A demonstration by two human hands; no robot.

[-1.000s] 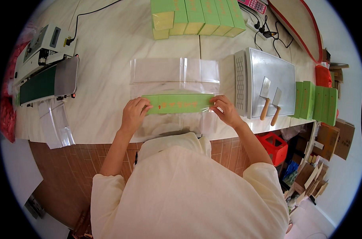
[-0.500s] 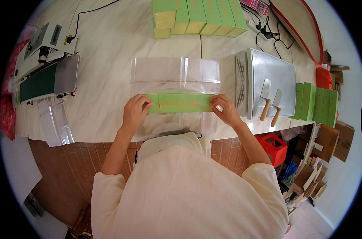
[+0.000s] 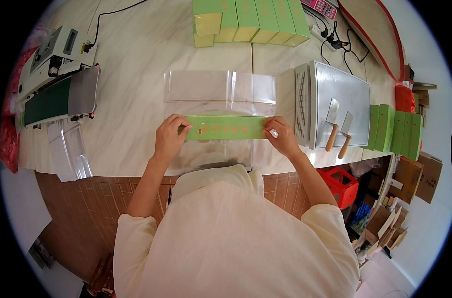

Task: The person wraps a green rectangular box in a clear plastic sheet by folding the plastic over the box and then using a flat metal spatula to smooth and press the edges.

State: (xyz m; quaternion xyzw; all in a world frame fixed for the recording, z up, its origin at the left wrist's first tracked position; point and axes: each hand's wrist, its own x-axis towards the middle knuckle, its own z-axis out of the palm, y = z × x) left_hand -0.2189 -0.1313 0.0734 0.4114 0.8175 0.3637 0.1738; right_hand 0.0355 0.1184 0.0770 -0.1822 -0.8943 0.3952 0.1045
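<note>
"What's at the far left?"

"A white-and-grey machine with a dark green belt (image 3: 57, 94). Below its near edge, clear plastic sheets (image 3: 69, 151) droop over the table edge, perhaps parked there to be handy."

"And the left hand (image 3: 170, 136)?"

"Thumb and fingers pinch the left end of a long, flat, light-green box with orange lettering (image 3: 226, 128). The box lies crosswise over a wide sheet of transparent film (image 3: 201, 87), which shows beyond both its long sides. Whether it rests or is slightly raised, I cannot tell."

"The right hand (image 3: 284, 136)?"

"Grasping the opposite end, with a small bright patch by the fingertips that I can't identify. Gripping both ends probably helps hold the box straight against the film, its top uncovered."

"Farther right?"

"A silver metal case (image 3: 352, 94) carrying two flat-bladed tools with wooden handles (image 3: 331, 136), handles toward the person, presumably for easy reach. Past it, upright green boxes (image 3: 385, 126) stand side by side, likely to save space."
</note>
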